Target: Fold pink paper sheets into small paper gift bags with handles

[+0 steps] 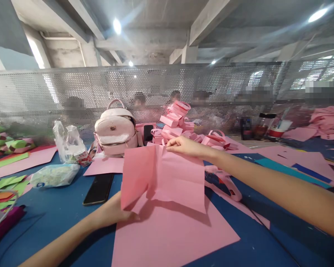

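A creased sheet of pink paper (180, 176) is held up in front of me, its left part bent forward. My right hand (180, 144) pinches its top edge near the middle. At the lower left edge, my left hand (114, 212) grips the same sheet, with the thumb showing and the other fingers hidden behind the paper. Below lies a larger flat pink sheet (172, 241) on the blue table, with the held sheet's shadow across it. A pink-handled tool with a cord, perhaps a hot glue gun (225, 185), lies just right of the held sheet, partly covered.
A black phone (98, 189) and a plastic packet (55, 175) lie to the left. Behind stand a pale pink backpack (115, 129) and a pile of folded pink paper pieces (175, 124). A perforated metal screen (156, 79) closes off the far side, people beyond it.
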Demonstrator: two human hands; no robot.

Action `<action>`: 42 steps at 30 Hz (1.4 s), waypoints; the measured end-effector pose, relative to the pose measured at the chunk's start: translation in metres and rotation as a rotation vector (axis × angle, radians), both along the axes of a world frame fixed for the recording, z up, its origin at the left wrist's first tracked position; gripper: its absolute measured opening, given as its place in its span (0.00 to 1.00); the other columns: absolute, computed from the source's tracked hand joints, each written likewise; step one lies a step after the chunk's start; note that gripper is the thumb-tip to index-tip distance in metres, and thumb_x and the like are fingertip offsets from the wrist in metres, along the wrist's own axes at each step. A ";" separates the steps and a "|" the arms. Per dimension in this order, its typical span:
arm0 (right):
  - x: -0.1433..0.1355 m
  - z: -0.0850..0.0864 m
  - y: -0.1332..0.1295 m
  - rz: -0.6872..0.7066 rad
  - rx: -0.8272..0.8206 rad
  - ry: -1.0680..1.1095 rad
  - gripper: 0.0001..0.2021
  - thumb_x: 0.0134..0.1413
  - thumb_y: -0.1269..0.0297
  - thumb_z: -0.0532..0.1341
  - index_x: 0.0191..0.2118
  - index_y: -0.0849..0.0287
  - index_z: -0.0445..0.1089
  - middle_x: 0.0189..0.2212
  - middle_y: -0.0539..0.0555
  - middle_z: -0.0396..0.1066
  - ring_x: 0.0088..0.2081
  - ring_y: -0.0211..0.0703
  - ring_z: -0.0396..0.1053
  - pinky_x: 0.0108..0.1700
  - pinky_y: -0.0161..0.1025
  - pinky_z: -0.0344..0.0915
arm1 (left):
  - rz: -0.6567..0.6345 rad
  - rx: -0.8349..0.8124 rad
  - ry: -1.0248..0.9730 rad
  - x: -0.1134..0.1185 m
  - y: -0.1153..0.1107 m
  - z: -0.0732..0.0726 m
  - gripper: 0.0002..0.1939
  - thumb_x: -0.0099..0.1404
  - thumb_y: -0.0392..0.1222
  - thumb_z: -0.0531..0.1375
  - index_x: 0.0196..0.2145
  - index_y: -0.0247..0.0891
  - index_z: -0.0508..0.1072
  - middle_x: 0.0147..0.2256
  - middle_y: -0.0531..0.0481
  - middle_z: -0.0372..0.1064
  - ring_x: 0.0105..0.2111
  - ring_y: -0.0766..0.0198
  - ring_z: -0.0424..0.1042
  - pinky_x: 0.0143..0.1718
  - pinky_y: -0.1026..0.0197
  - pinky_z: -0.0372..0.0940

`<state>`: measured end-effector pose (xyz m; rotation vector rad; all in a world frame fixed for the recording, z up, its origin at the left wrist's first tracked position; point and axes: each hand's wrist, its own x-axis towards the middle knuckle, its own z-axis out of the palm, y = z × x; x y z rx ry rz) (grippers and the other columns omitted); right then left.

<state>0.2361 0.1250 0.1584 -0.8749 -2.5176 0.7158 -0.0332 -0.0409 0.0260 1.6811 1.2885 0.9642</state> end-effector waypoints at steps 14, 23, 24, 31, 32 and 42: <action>0.018 -0.046 -0.043 0.069 -0.250 0.133 0.17 0.53 0.48 0.63 0.37 0.59 0.70 0.36 0.53 0.71 0.41 0.47 0.68 0.43 0.41 0.65 | 0.336 -0.087 -0.407 0.023 0.008 0.013 0.34 0.55 0.61 0.68 0.51 0.34 0.74 0.53 0.35 0.74 0.52 0.42 0.73 0.47 0.48 0.72; 0.022 -0.059 -0.069 -0.039 -0.233 0.371 0.13 0.62 0.50 0.55 0.39 0.55 0.58 0.32 0.48 0.65 0.33 0.40 0.66 0.36 0.37 0.64 | 0.342 -0.045 -0.370 0.016 0.017 0.022 0.38 0.52 0.60 0.71 0.52 0.32 0.72 0.49 0.35 0.76 0.48 0.42 0.75 0.42 0.51 0.72; 0.022 -0.062 -0.073 -0.042 -0.233 0.384 0.12 0.62 0.53 0.56 0.42 0.54 0.57 0.33 0.48 0.66 0.32 0.39 0.66 0.36 0.37 0.63 | 0.349 -0.044 -0.359 0.016 0.017 0.022 0.38 0.51 0.60 0.71 0.52 0.31 0.71 0.49 0.34 0.76 0.48 0.42 0.75 0.42 0.51 0.72; 0.019 -0.080 -0.075 -0.046 -0.286 0.317 0.13 0.60 0.55 0.60 0.44 0.55 0.60 0.28 0.46 0.67 0.32 0.40 0.68 0.36 0.37 0.63 | 0.321 -0.018 -0.308 0.018 0.017 0.026 0.33 0.51 0.58 0.71 0.48 0.33 0.75 0.48 0.39 0.77 0.50 0.45 0.75 0.48 0.52 0.71; 0.018 -0.083 -0.072 -0.046 -0.303 0.303 0.13 0.59 0.55 0.61 0.43 0.55 0.60 0.27 0.46 0.67 0.30 0.40 0.68 0.35 0.37 0.64 | 0.313 -0.019 -0.293 0.019 0.018 0.027 0.30 0.52 0.58 0.71 0.45 0.33 0.76 0.45 0.39 0.79 0.47 0.45 0.76 0.45 0.52 0.71; 0.014 -0.104 -0.057 -0.011 -0.309 0.141 0.11 0.55 0.57 0.61 0.31 0.60 0.71 0.25 0.50 0.70 0.25 0.40 0.67 0.27 0.35 0.60 | 0.273 0.006 -0.186 0.021 0.029 0.029 0.18 0.54 0.53 0.68 0.34 0.33 0.80 0.31 0.45 0.80 0.33 0.50 0.78 0.32 0.58 0.70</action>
